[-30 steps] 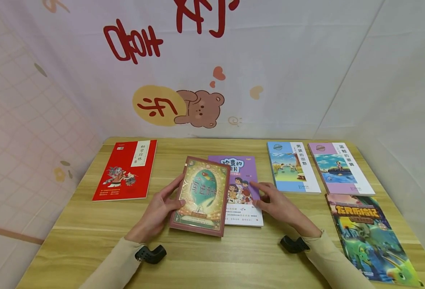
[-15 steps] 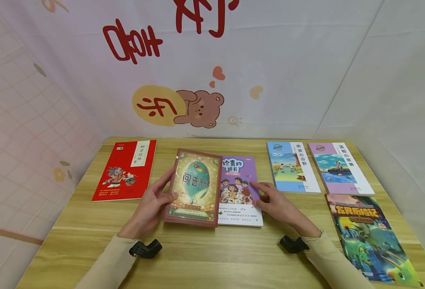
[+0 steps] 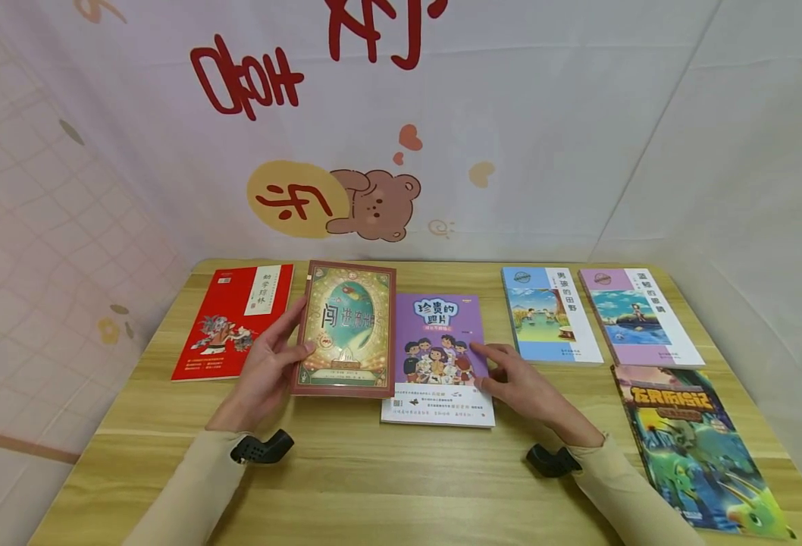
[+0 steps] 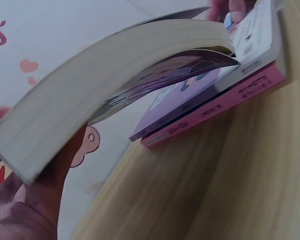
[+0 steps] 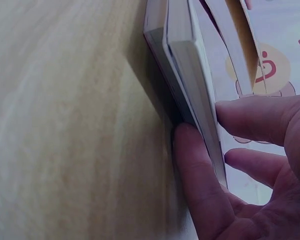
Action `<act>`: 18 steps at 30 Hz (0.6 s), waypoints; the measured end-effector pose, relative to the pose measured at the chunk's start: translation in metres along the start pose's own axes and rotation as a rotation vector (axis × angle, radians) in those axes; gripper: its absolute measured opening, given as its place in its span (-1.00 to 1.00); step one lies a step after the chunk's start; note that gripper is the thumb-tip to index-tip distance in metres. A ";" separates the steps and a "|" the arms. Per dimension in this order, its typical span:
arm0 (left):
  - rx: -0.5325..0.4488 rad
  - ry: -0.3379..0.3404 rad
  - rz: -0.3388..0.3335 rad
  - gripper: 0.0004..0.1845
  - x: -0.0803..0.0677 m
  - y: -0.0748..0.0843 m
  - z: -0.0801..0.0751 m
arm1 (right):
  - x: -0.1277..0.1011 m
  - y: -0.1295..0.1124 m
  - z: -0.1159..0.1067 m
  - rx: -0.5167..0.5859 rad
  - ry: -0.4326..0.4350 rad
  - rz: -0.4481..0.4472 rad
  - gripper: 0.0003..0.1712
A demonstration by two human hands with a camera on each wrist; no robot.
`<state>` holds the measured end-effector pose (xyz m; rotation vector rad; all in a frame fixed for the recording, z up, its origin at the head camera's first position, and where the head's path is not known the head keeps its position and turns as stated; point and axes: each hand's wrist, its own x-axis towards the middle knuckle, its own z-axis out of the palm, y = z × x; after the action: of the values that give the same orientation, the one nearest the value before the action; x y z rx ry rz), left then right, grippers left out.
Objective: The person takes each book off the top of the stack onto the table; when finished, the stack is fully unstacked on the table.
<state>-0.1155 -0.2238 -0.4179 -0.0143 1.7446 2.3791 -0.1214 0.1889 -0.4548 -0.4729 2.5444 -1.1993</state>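
My left hand [image 3: 269, 364] grips the left edge of a gold-and-green book [image 3: 346, 326] with a reddish-brown border, thumb on its front cover. In the left wrist view this book is raised, its page block [image 4: 110, 65] facing the camera and its lower cover partly away from the pages. Just right of it, a purple book [image 3: 438, 341] with cartoon children lies on top of a pink-spined book [image 4: 215, 109], which the head view hides. My right hand [image 3: 520, 383] pinches the purple book's right edge, fingertips on the cover and thumb [image 5: 195, 155] low at the side.
On the wooden table [image 3: 374, 485], a red book [image 3: 237, 326] lies at the back left. Blue [image 3: 547, 315] and pink-and-white [image 3: 636, 318] books lie at the back right, with a dinosaur book [image 3: 701, 455] nearer on that side. White printed cloth [image 3: 544, 114] stands behind the table.
My left hand has carried the gold-and-green book leftward and farther back, uncovering most of the purple book's front. My right hand has stayed at the purple book's edge.
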 end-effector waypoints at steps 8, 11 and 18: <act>0.018 0.022 0.006 -0.20 0.016 0.010 -0.011 | 0.003 0.003 0.000 0.009 -0.012 -0.020 -0.29; 0.009 0.025 0.002 -0.21 0.023 0.012 -0.014 | 0.003 0.003 0.000 0.018 -0.016 -0.011 -0.29; 0.002 0.039 -0.011 -0.21 0.040 0.012 -0.018 | 0.002 0.002 0.001 0.018 -0.016 0.008 -0.29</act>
<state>-0.1586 -0.2385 -0.4173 -0.0697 1.7595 2.3847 -0.1230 0.1887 -0.4568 -0.4662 2.5180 -1.2094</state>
